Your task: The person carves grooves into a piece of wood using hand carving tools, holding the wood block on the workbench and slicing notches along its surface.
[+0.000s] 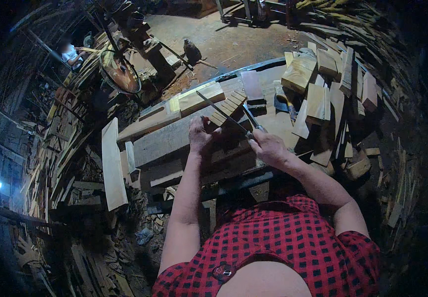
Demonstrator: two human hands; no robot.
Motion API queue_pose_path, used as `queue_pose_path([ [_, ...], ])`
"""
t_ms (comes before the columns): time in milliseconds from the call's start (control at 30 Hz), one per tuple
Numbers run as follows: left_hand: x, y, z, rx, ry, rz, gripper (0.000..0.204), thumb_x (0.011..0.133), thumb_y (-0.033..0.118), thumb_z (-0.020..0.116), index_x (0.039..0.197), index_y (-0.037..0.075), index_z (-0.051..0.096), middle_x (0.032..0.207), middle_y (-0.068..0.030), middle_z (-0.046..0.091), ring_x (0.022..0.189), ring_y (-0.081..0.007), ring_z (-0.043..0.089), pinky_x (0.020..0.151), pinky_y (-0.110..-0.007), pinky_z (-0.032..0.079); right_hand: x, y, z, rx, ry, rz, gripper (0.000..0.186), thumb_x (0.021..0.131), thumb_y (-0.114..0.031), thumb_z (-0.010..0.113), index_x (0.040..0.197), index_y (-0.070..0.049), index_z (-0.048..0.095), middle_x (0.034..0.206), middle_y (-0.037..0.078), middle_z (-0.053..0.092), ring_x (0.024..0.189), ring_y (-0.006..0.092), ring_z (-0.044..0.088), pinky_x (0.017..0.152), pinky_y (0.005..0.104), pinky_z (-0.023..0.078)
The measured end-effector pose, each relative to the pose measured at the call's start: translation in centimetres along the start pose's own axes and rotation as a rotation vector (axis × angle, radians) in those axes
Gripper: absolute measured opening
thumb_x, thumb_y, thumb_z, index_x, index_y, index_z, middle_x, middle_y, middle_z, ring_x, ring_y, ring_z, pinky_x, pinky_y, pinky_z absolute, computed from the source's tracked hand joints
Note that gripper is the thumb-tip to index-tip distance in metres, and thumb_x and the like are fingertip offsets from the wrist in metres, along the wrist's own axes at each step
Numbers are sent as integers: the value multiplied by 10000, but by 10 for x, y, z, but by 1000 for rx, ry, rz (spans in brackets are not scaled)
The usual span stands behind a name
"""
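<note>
My right hand (269,149) is closed on the handle end of a long, thin, dark file-like tool (217,108), whose exact kind I cannot make out. The tool slants up to the left, across a small light wooden piece (231,102) with a row of narrow slats or notches. My left hand (202,134) grips the near left end of that piece, its fingers partly hidden. Just beyond my right hand a shiny narrow blade (249,117) points away; whether the hand touches it I cannot tell. Beneath lies a thick grey-brown plank (162,143) on the bench.
Wooden blocks (300,72) are piled at the right of the bench. A pale board (112,166) leans at its left end. A round fan-like frame (120,72) stands beyond. Scrap wood (65,168) heaps at the left, where another person (72,55) sits far off.
</note>
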State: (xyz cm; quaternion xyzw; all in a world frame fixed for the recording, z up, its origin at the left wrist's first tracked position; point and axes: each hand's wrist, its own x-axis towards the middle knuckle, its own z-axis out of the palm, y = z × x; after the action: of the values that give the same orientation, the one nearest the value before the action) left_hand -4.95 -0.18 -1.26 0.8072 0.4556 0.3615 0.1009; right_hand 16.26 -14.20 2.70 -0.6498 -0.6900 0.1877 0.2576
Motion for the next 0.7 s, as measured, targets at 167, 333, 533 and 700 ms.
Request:
queue_pose_path([
  [167, -1, 0, -1, 2, 53, 27, 432, 589, 268, 760, 900, 43, 562, 867, -128, 566, 841, -317, 567, 748, -398, 468, 18, -9, 18, -65, -31, -25, 238, 893, -281, 481, 932, -46, 482, 770, 206, 605, 771, 388, 604, 699, 493, 464],
  [333, 0, 5, -1, -8, 23, -35, 408, 570, 283, 734, 860, 50, 567, 858, -119, 546, 877, -313, 525, 798, -402, 448, 23, -4, 29, -84, -19, -18, 220, 893, -266, 481, 934, -50, 496, 764, 190, 614, 773, 383, 612, 705, 488, 469],
  [533, -1, 5, -1, -19, 20, -19, 419, 575, 277, 731, 886, 50, 566, 877, -115, 547, 892, -310, 522, 800, -410, 446, 15, -9, 24, -109, -36, -20, 209, 892, -250, 482, 953, -51, 504, 745, 198, 617, 747, 398, 618, 679, 492, 483],
  [700, -2, 0, 1, -39, 43, -22, 430, 566, 280, 746, 879, 48, 563, 862, -110, 539, 890, -305, 515, 794, -413, 444, -11, -4, 10, -72, -49, 20, 203, 891, -252, 482, 948, -57, 483, 719, 209, 608, 717, 417, 608, 662, 512, 481],
])
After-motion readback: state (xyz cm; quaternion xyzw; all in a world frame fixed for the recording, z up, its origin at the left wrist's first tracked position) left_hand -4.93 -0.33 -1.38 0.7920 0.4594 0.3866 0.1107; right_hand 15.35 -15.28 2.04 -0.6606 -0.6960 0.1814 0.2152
